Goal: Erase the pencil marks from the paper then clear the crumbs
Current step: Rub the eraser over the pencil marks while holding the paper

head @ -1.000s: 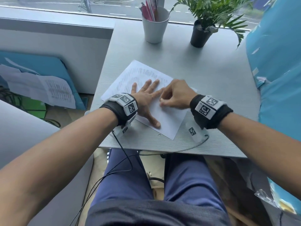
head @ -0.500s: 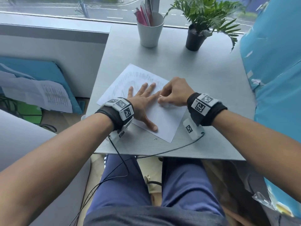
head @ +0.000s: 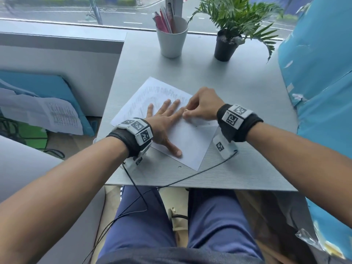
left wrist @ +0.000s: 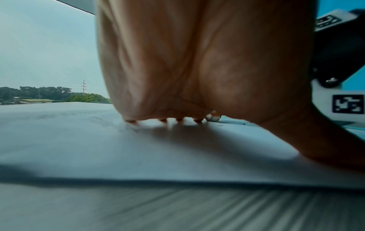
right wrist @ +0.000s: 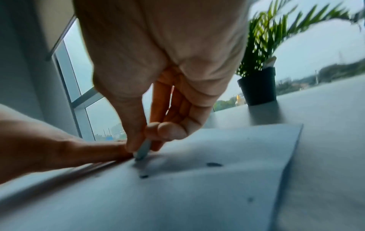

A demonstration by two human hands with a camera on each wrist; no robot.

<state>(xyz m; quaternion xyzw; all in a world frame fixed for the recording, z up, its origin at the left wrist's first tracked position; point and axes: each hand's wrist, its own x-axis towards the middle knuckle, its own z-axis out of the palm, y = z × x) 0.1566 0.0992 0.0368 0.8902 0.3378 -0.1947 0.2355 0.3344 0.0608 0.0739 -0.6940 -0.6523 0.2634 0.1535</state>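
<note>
Left hand [head: 163, 123] lies flat on the paper [head: 190, 143], fingers [head: 176, 103] straight and spread, thumb reaching toward the near edge of the bench [head: 238, 96], pinning the sheet down. The paper sits askew near the bench's near-left corner, one corner pointing at the near edge. Right hand [head: 202, 106] is just beside the left, fingertips touching its index finger, thumb and curled fingers pinched round a small pale eraser [right wrist: 143, 150] whose tip presses into the sheet. Pencil marks [head: 162, 96] show as faint grey scribble across the far part of the paper, beyond the left fingertips. Dark crumbs [right wrist: 214, 164] lie scattered on the paper near the eraser, and one curl lies on the bench off the sheet's near corner. At the bench's far edge stand a white cup of pens [head: 172, 38] and a potted plant [head: 226, 44], well apart from the hands.
</note>
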